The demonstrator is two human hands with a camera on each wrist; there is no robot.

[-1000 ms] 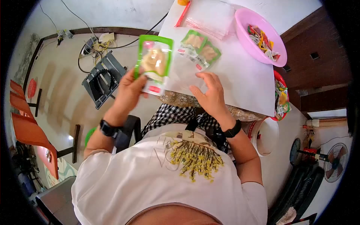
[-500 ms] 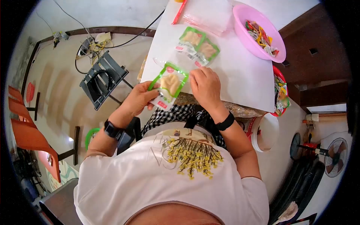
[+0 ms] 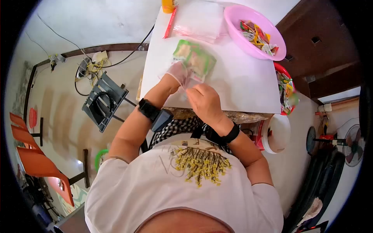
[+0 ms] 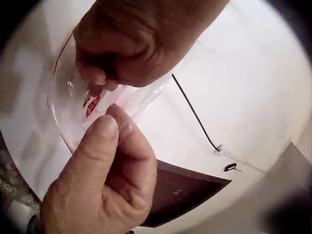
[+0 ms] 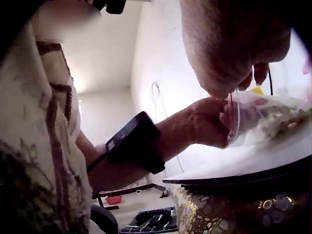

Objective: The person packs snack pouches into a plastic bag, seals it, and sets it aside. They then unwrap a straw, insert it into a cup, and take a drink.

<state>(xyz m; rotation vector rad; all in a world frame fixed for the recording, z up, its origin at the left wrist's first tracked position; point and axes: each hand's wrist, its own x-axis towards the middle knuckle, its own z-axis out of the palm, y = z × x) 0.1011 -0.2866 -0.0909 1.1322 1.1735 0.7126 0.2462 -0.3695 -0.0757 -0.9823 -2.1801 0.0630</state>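
Note:
My left hand (image 3: 175, 79) reaches inside a clear plastic bag (image 5: 251, 127), its curled fingers (image 4: 100, 80) at a pouch whose red label (image 4: 91, 106) shows through the film. Much of that pouch is hidden or blurred. Thumb and finger of my right hand (image 3: 204, 101) pinch the bag's mouth edge, close beside the left wrist; the left wrist view shows this right hand (image 4: 105, 180) below the left one. Green-edged food pouches (image 3: 200, 62) lie on the white table (image 3: 241, 85) just beyond the hands, blurred.
A stack of clear bags (image 3: 200, 21) lies at the back beside a red strip (image 3: 169, 23) and an orange item (image 3: 168, 6). A pink basin (image 3: 233, 23) of small packets stands at the back right; a red basin (image 3: 286, 68) is past the right edge.
The left hand has carried its pouch forward into the bag, and the forearm now reaches over the table. The right hand stays near the table's front edge, now pinching the bag beside the left wrist.

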